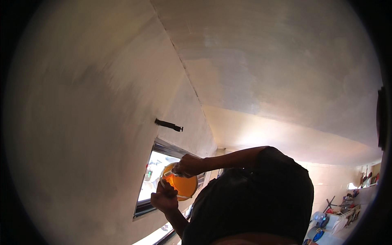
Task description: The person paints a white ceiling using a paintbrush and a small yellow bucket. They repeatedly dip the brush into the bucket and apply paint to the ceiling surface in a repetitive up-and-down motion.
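Observation:
An orange-yellow bucket (187,187) with a white wire-like handle is held tilted in front of the window, and its orange inside shows. My left hand (164,198) is closed on the bucket's near-left side, by the handle. Over the bucket's upper rim is my right hand (188,165), its fingers curled around a small pale thing (174,173) that reaches toward the bucket's mouth. The fingers hide most of that thing, so its kind cannot be told. Both hands are dark against the bright window.
The window (155,163) has a dark frame. Above it a black strip-like fitting (169,125) sticks out from the smeared grey-white wall (94,122). A pale ceiling (277,61) meets that wall along a dark seam. At the lower right stand a cluttered white container (337,220) and blue items.

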`<state>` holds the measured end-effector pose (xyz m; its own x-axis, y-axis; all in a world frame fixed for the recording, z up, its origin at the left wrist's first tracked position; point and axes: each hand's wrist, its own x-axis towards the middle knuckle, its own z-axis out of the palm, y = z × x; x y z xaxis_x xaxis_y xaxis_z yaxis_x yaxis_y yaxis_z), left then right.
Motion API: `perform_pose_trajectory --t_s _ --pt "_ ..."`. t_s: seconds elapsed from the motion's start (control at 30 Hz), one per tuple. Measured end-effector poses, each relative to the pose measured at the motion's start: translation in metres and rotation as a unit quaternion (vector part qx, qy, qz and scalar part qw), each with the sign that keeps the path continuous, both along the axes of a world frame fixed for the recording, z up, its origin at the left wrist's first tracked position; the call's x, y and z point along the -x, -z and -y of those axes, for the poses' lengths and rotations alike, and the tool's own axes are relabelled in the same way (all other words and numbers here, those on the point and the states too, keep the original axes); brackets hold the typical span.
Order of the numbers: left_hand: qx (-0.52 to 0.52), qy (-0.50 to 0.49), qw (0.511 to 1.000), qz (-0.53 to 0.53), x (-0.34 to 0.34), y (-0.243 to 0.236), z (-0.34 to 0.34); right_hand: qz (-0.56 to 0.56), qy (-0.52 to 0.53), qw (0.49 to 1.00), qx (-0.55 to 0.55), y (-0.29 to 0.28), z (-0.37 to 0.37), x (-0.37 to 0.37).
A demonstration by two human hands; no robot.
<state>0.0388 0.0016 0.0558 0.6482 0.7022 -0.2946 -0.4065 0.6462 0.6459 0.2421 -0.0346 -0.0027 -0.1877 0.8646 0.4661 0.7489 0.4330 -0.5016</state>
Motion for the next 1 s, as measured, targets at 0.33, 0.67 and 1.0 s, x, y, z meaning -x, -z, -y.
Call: perform_pose_trajectory --t_s 0.33,0.67,1.0 --pt "-0.016 0.01 1.0 0.016 0.001 0.017 -0.007 -0.262 -0.017 0.916 0.305 -0.023 0.005 0.015" --pt "-0.034 -0.006 0.999 -0.009 0.005 0.011 -0.004 -0.08 0.038 0.992 0.09 0.002 0.002 0.013" --pt "0.03 -0.034 0.998 -0.039 0.016 0.015 0.0 0.058 0.072 0.996 0.016 0.017 0.006 0.017"
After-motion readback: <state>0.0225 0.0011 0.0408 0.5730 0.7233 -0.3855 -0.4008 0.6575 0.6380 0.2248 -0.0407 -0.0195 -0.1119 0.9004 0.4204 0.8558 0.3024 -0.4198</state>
